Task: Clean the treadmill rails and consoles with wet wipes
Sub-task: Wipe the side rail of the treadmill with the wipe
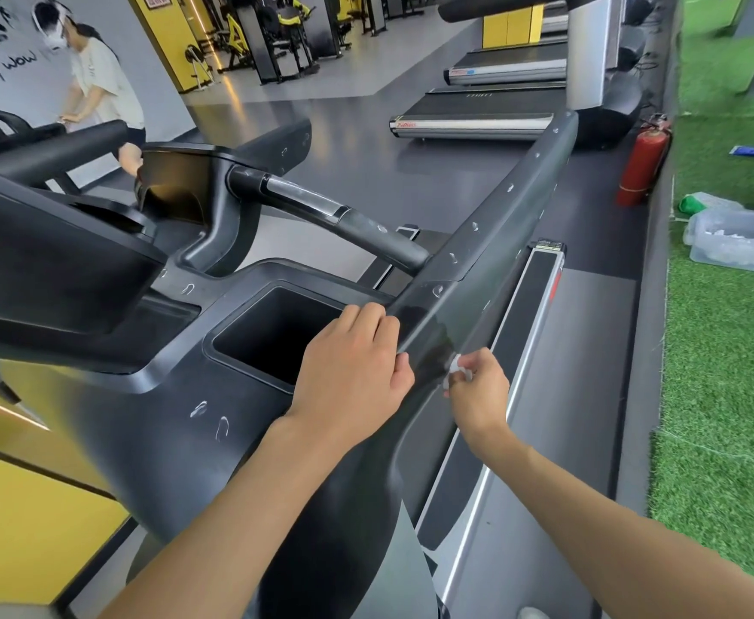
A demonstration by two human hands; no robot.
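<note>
Your right hand [477, 390] pinches a small bunched white wet wipe [454, 365] between curled fingertips and presses it to the right face of the rail [500, 207], at its near end. Your left hand [348, 359] grips the same rail just left of the wipe, fingers curled over the top edge and thumb on the right face. The rail is dark matte grey and dotted with small white smears along its length. The patch beside the wipe is darker and looks damp, though the sheen makes that uncertain. The console [165, 395] to the left carries similar white marks near its square pocket [272, 332]. Far along, the rail runs unobstructed to its rounded tip. To its right, the deck [589, 350] lies open below.
</note>
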